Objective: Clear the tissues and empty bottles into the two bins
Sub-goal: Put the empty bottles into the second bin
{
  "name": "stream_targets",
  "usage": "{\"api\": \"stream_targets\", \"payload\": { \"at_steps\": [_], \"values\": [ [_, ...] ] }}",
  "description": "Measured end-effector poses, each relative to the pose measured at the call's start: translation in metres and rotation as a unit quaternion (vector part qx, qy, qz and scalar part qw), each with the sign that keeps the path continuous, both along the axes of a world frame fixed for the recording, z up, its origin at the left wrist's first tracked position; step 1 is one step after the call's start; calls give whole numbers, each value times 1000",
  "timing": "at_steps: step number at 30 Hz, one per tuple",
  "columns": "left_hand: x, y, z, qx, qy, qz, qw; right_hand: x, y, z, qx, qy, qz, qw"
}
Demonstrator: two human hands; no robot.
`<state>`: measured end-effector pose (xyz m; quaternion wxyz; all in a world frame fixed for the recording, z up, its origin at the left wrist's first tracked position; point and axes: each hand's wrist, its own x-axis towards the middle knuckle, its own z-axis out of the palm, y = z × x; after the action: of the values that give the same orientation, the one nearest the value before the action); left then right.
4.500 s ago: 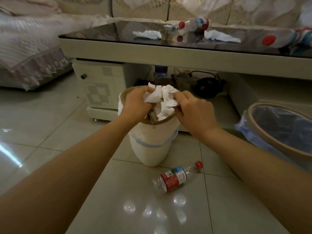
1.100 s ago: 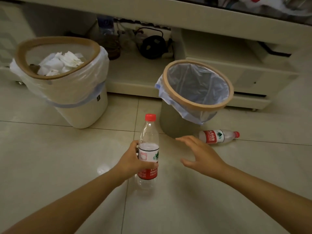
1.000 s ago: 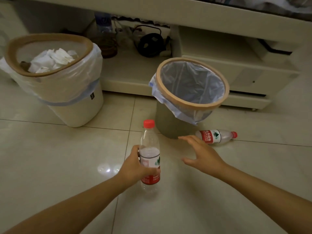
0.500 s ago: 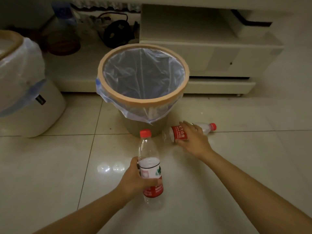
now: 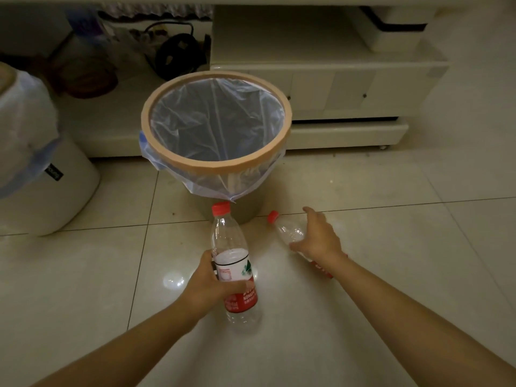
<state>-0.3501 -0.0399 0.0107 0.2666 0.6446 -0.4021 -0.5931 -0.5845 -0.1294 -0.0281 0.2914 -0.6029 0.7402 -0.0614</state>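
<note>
left hand (image 5: pixel 208 286) grips upright bottle (image 5: pixel 233 263) below bin (image 5: pixel 216 166) | right hand (image 5: pixel 318 237) clutches second bottle (image 5: pixel 289 233), tilted, right of first

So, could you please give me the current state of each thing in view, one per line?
Left hand: grips the upright bottle.
Upright bottle: capped, looks empty, held above the floor.
Right hand: holds the second bottle.
Second bottle: capped, tilted, cap toward the bin.
Round bin: lined, open, nothing visible inside.
White bin: lined, contents out of view.
</note>
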Motion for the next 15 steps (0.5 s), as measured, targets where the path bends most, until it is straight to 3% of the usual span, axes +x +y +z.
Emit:
{"api": "stream_targets", "payload": {
  "at_steps": [4,9,15],
  "values": [
    [6,14,14,3,-10,-12,1000,8,5,13,111,20,58,992],
    [33,30,44,8,-39,-37,999,35,3,58,200,-172,117,957],
    [84,37,92,10,-56,-44,997,68,5,103,295,-225,234,899]
  ]
}}
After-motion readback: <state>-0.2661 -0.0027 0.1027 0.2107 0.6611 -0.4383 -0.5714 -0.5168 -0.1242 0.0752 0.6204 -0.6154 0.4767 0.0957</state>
